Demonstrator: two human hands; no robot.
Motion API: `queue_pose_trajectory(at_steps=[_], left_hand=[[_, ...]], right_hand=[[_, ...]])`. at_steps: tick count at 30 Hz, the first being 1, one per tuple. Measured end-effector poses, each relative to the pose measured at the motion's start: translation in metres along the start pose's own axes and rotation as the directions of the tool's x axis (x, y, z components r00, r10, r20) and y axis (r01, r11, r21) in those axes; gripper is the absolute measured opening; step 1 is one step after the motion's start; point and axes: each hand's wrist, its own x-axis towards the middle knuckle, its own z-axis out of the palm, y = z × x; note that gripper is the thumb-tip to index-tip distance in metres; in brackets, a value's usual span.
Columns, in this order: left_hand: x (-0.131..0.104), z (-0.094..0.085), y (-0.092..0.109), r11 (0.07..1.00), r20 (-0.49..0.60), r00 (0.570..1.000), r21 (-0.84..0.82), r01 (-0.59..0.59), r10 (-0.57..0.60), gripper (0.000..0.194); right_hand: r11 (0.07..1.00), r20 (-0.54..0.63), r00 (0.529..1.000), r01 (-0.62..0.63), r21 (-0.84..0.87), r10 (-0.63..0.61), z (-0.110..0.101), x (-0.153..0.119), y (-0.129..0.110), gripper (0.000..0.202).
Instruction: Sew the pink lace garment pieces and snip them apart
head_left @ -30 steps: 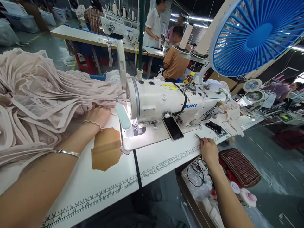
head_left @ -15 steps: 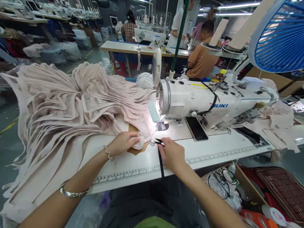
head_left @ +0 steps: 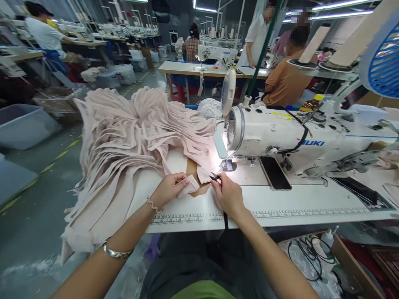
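Observation:
My left hand (head_left: 170, 190) pinches a small pale pink fabric piece (head_left: 190, 187) above the table, left of the needle area. In my right hand (head_left: 229, 194) is a pair of black thread snips (head_left: 214, 177), its tips pointing left near the edge of the pink cloth. A large heap of ruffled pale pink fabric (head_left: 124, 133) spreads over the left of the table and runs up to the white sewing machine (head_left: 262, 128). Brown paper or card (head_left: 202, 189) lies under the cloth between my hands.
A black phone (head_left: 275, 172) lies below the machine arm. A printed ruler (head_left: 280, 213) runs along the table's front edge. A blue fan (head_left: 385, 62) and thread cones (head_left: 314, 43) stand at the right. Several people work at other machines behind. A grey bin (head_left: 28, 124) sits on the left floor.
The view has turned left, so the scene sits further right. My left hand has drawn the small fabric piece away from the cloth by the snips. The snips stay in my right hand.

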Motion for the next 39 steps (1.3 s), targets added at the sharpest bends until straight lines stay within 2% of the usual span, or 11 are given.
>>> queue_pose_trajectory(at_steps=[3, 8, 13, 16, 23, 28, 31, 33, 35, 37, 39], left_hand=[[-0.026, -0.002, -0.014, 0.998, -0.117, 0.992, -0.056, 0.042, -0.048, 0.042], [-0.086, -0.005, -0.034, 0.996, -0.235, 0.969, 0.012, 0.085, -0.079, 0.042], [-0.145, 0.009, -0.034, 0.980, -0.358, 0.931, 0.148, 0.132, -0.071, 0.033], [-0.169, 0.023, -0.034, 0.976, -0.403, 0.912, 0.159, 0.148, -0.073, 0.032], [-0.204, 0.043, -0.041, 0.987, -0.403, 0.913, 0.109, 0.114, -0.061, 0.034], [-0.217, 0.041, -0.052, 0.952, -0.330, 0.942, 0.302, 0.051, 0.054, 0.028], [-0.206, 0.045, -0.065, 0.723, -0.204, 0.936, 0.687, -0.073, 0.288, 0.032], [-0.190, 0.052, -0.074, 0.441, -0.058, 0.893, 0.882, -0.163, 0.447, 0.048], [-0.172, 0.062, -0.079, 0.218, 0.053, 0.789, 0.948, -0.233, 0.612, 0.047], [-0.160, 0.070, -0.081, 0.155, 0.052, 0.628, 0.950, -0.270, 0.776, 0.034], [-0.157, 0.075, -0.080, 0.204, -0.037, 0.505, 0.938, -0.281, 0.863, 0.021]], right_hand=[[0.971, 0.016, 0.997, 0.065, 0.231, -0.071, 0.001, -0.018, -0.005, 0.020], [0.767, 0.142, 0.957, 0.110, 0.632, -0.255, 0.012, -0.079, -0.025, 0.035], [0.578, 0.327, 0.872, -0.064, 0.813, -0.364, 0.050, -0.126, -0.027, 0.048], [0.432, 0.465, 0.815, -0.302, 0.850, -0.346, 0.072, -0.135, -0.026, 0.054], [0.169, 0.611, 0.646, -0.612, 0.773, -0.458, 0.082, -0.146, -0.037, 0.041], [0.119, 0.542, 0.684, -0.564, 0.817, -0.489, 0.085, -0.160, -0.040, 0.047], [0.125, 0.514, 0.693, -0.531, 0.838, -0.506, 0.083, -0.171, -0.030, 0.047], [0.106, 0.510, 0.702, -0.534, 0.839, -0.496, 0.081, -0.178, -0.020, 0.047], [0.088, 0.497, 0.748, -0.515, 0.853, -0.440, 0.079, -0.183, -0.010, 0.046], [0.085, 0.477, 0.803, -0.481, 0.873, -0.356, 0.080, -0.185, -0.001, 0.045], [0.085, 0.466, 0.841, -0.462, 0.883, -0.274, 0.081, -0.184, 0.006, 0.043]])
